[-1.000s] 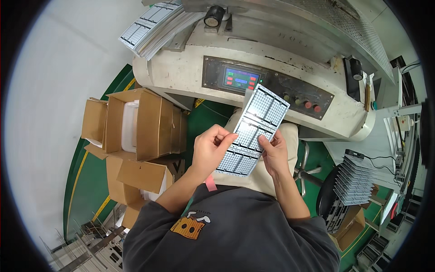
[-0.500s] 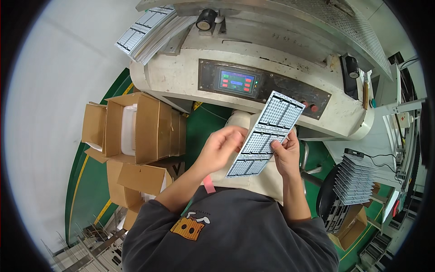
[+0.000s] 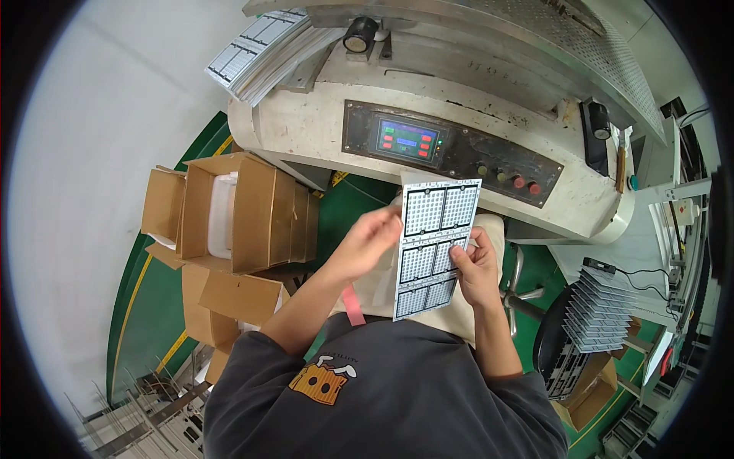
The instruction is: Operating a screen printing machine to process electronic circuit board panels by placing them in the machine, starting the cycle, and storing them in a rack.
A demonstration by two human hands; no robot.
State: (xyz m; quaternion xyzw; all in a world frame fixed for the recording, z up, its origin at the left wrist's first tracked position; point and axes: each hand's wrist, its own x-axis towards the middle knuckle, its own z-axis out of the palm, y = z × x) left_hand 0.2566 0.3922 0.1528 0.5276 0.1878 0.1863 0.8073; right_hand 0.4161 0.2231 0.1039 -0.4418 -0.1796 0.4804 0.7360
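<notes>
My right hand [image 3: 479,266] grips a white circuit board panel [image 3: 433,256] by its right edge, thumb on the printed face. The panel stands nearly upright in front of me, divided by black bars into blocks of small grid marks. Curled and slightly blurred, the fingers of my left hand [image 3: 368,243] are at the panel's left edge; what they pinch, if anything, is hidden. A pale sheet shows behind the panel beside that hand.
Ahead stands a worn machine with a lit control screen [image 3: 407,142]; a stack of similar panels [image 3: 264,50] lies on its left end. Cardboard boxes [image 3: 256,210] are at left. To the right, fanned panels [image 3: 600,310] stand beside a round black stool seat [image 3: 547,329].
The panel has swung from a rightward tilt to nearly upright, and its top edge has moved left and down. My right hand still holds it; the left stays by its left edge.
</notes>
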